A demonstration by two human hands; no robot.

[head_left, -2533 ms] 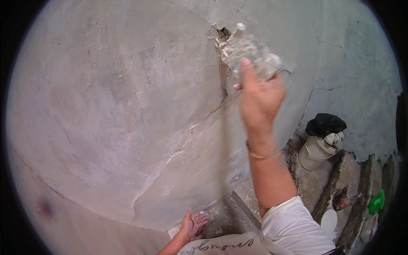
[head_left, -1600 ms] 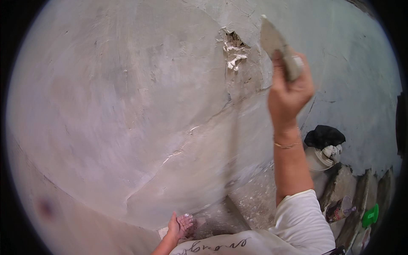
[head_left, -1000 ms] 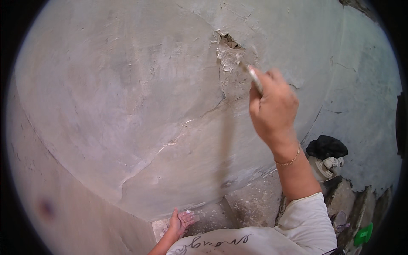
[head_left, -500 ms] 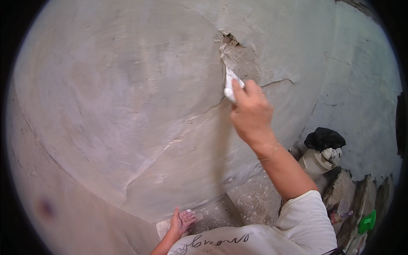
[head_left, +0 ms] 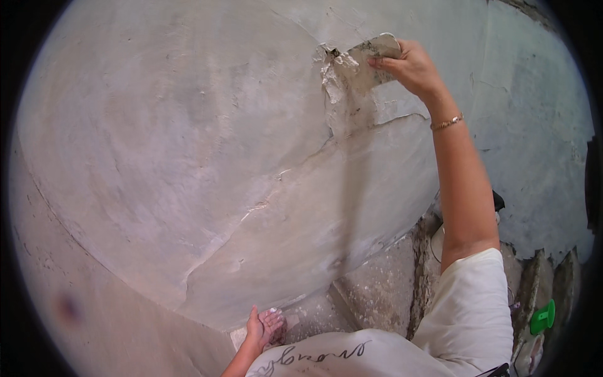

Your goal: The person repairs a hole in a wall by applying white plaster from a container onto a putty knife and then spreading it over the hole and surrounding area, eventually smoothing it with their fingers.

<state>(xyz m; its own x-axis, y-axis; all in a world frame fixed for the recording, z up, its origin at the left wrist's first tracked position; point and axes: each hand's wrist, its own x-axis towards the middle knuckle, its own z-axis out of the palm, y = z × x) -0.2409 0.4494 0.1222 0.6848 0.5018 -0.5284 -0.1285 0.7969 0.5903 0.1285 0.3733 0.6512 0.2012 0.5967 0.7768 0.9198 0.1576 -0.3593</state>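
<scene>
My right hand (head_left: 411, 69) is raised to the wall (head_left: 188, 125), gripping a flat, thin scraper (head_left: 386, 45) with a rounded corner and grey smears. The blade lies against or just off a rough, broken patch (head_left: 360, 110); I cannot tell whether it touches. Beside its left edge, lumpy pale plaster (head_left: 333, 85) clings below a small dark hole (head_left: 333, 53). Low down by my shirt, my left hand (head_left: 267, 323) has its fingers stretched out, palm up, with pale stuff on the fingertips and nothing seen in it.
A raised crack (head_left: 260, 206) runs down-left across the wall from the patch. Speckled concrete steps (head_left: 380, 289) descend at the lower right. A bucket (head_left: 438, 242) is mostly hidden behind my right arm. Farther right sits a green plastic thing (head_left: 542, 317).
My right hand has moved up and right with the scraper, whose broad face now shows instead of its edge. Lumpy plaster now sits at the patch's left side. My left hand has barely moved.
</scene>
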